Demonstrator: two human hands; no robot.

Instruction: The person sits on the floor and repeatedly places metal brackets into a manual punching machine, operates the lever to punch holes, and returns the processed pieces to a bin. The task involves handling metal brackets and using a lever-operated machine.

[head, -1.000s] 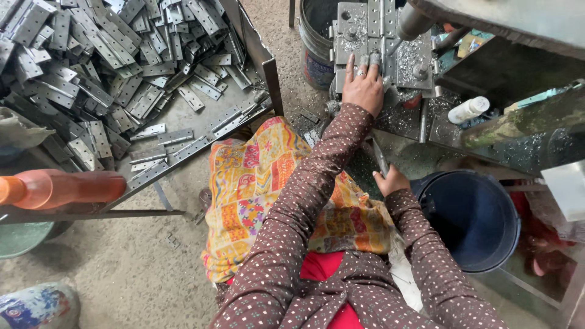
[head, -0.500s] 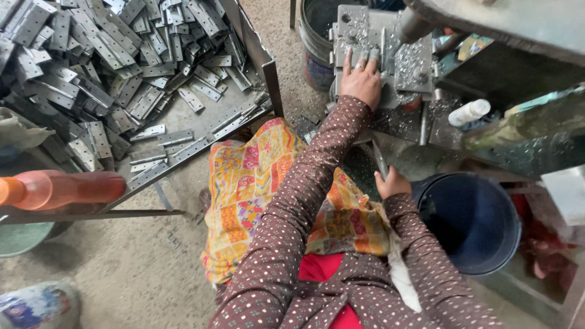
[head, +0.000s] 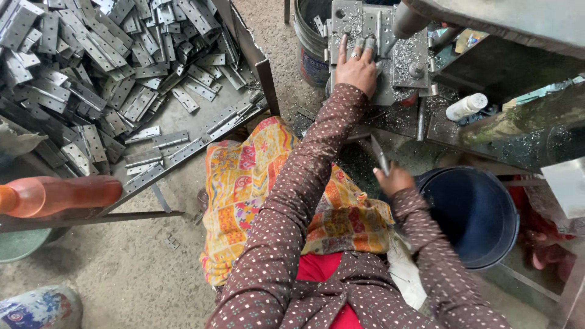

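Our left hand (head: 358,66) presses flat, fingers spread, on the grey steel press plate (head: 378,45) — nearer us, our right hand (head: 395,180) pinches a thin, stiff metal strip (head: 380,155) by its lower end — probably light, sharp-edged.

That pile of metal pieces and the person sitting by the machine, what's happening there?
A seated person works at a metal press bed strewn with shavings. Their left hand lies flat on the bed, fingers spread over a part there. Their right hand holds a flat metal strip upright near their lap, beside a dark blue bucket. To their left, a tray holds a heap of grey hinge plates.
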